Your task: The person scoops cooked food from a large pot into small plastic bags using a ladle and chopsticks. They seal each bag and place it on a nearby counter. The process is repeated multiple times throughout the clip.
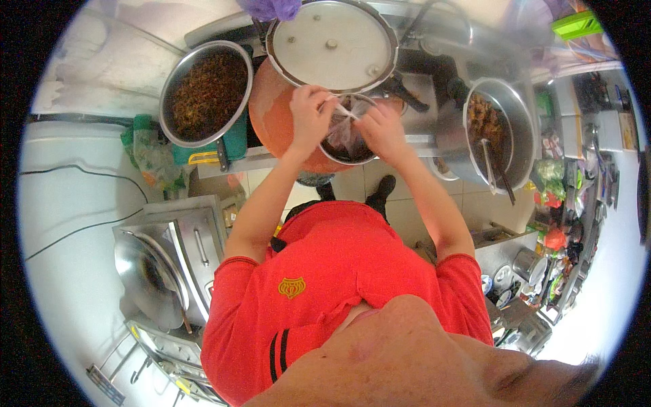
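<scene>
My left hand (311, 119) and my right hand (382, 127) meet over a round metal bowl (351, 162). Between them is the gathered neck of a thin clear plastic bag (345, 133), pinched by the fingers of both. The bag's body hangs within the bowl's rim, against dark contents that I cannot make out. Motion blurs my right hand. Beneath the bowl lies a broad orange round surface (272, 114); whether it is a basin or a board is unclear. Just beyond my hands sits a large round lid (330, 30) with a pale top and metal rim.
At left, a metal bowl (165, 124) of brown crumbly food stands over a green board (238, 140), beside a black-handled knife (222, 155). A deep metal pot (526, 137) at right holds brown food pieces and a ladle (488, 168). A wok (147, 280) rests lower left.
</scene>
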`<action>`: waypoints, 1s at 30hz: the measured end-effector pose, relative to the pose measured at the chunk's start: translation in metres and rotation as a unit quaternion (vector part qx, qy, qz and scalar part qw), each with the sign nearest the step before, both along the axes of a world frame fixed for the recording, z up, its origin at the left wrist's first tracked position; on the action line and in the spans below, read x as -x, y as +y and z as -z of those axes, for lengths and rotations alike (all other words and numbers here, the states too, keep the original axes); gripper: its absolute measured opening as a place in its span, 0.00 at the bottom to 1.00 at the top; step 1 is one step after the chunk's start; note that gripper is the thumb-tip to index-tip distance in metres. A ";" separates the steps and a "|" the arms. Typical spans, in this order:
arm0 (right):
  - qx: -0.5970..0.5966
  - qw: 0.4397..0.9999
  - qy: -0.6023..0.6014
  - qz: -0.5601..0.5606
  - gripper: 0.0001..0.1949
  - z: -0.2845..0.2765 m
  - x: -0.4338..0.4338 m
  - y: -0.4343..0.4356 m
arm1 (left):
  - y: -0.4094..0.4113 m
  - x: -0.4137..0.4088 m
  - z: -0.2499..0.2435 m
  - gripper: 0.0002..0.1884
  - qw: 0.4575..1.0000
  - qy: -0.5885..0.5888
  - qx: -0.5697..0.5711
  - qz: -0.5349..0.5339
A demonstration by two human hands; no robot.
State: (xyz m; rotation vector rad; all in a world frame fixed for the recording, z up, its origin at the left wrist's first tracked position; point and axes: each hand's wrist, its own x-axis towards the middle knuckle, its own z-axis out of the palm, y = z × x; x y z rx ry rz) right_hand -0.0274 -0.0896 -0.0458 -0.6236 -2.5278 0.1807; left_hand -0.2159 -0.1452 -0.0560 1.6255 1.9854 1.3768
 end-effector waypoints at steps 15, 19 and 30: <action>0.246 0.969 -0.014 0.031 0.12 0.006 -0.046 -0.019 | -0.010 0.017 0.020 0.08 0.988 -0.139 0.023 -0.056; 0.264 0.959 0.102 -0.019 0.09 0.016 -0.042 -0.008 | -0.010 0.017 0.033 0.10 0.998 -0.004 -0.011 -0.056; 0.604 0.778 0.171 0.031 0.15 0.012 0.010 0.000 | -0.021 0.020 0.041 0.10 0.997 0.032 -0.011 -0.065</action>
